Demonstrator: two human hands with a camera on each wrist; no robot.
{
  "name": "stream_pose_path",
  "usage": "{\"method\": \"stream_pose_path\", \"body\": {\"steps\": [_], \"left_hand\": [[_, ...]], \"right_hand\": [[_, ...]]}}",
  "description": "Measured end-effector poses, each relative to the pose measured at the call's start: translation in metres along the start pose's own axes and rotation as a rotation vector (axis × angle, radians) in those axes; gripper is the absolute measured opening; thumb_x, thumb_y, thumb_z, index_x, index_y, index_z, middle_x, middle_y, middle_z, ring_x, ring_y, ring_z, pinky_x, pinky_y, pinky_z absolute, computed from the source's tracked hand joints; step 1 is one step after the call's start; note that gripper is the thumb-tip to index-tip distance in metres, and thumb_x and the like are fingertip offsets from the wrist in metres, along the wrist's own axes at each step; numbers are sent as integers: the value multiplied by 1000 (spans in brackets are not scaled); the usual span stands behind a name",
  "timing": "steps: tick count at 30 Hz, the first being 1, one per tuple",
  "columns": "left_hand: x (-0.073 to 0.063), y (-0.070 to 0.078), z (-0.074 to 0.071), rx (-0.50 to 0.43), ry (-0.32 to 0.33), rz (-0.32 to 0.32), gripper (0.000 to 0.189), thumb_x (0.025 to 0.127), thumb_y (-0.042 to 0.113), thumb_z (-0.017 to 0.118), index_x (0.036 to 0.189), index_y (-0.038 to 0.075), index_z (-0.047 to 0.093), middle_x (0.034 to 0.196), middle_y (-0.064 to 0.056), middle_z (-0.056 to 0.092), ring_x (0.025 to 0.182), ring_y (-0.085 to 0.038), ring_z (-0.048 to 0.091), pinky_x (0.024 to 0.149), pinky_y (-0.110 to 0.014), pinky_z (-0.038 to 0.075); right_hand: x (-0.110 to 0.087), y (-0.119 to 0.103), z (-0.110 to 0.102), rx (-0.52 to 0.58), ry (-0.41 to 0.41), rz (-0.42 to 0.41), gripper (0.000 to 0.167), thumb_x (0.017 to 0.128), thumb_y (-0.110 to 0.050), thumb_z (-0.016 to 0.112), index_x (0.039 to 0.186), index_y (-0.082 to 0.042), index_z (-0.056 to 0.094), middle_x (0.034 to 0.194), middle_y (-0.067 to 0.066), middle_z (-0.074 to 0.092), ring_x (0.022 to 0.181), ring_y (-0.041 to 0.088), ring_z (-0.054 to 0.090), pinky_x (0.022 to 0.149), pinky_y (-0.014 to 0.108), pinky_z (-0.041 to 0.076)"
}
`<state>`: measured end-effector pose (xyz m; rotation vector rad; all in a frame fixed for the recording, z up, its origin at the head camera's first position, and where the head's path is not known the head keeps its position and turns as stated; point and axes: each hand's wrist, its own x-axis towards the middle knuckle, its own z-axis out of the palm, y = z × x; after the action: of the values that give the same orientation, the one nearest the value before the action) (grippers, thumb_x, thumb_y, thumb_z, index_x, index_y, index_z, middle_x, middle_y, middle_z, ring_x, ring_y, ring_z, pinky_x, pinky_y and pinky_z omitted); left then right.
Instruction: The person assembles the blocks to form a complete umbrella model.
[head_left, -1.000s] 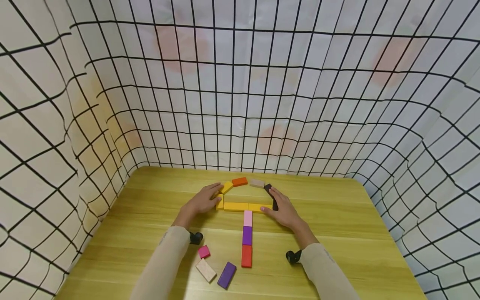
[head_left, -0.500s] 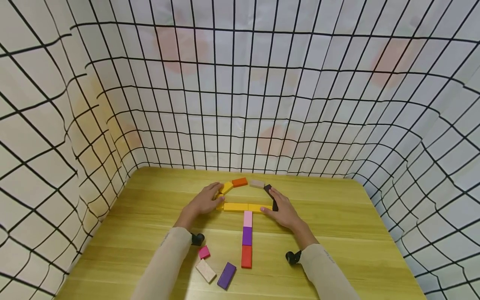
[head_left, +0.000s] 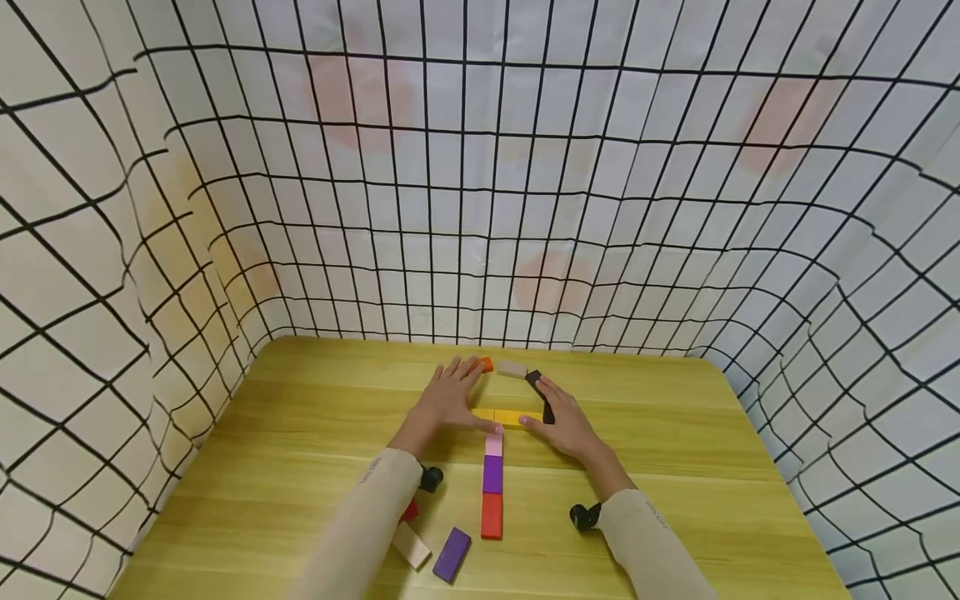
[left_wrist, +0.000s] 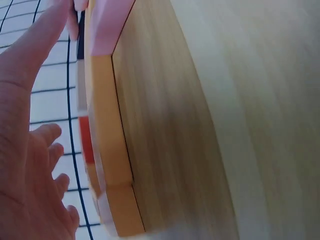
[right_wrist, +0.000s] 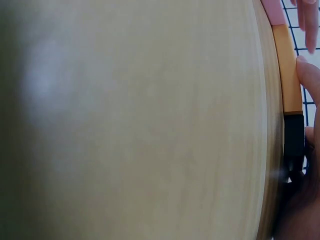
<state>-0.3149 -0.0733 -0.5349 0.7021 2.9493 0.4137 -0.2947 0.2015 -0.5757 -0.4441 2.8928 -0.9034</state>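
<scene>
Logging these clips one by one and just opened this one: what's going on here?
A person is working at a block layout on a wooden table. The left hand is spread over its left side; whether it touches anything is unclear. The right hand has its fingers by a black block and its thumb at a yellow block. Nearer the person, a beige block and a purple block lie outside the layout.
</scene>
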Motion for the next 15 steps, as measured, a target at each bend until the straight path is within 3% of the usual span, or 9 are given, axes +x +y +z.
{"method": "stream_pose_path", "body": {"steps": [6, 15], "left_hand": [[7, 8, 3, 8, -89, -12, 130, 69, 88, 67, 167, 16, 18, 174, -5, 13, 161, -35, 9, 130, -58, 11], [9, 8, 9, 9, -100, -31, 130, 69, 88, 68, 166, 17, 21, 174, -3, 15, 162, -32, 8, 130, -56, 11]], "right_hand": [[1, 0, 0, 19, -3, 10, 94, 93, -65, 64, 165, -19, 25, 173, 5, 20, 156, 41, 24, 119, 67, 33], [1, -1, -1, 20, -10, 8, 94, 93, -64, 64, 165, -16, 26, 173, 7, 20, 155, 42, 24, 120, 67, 31]]}}
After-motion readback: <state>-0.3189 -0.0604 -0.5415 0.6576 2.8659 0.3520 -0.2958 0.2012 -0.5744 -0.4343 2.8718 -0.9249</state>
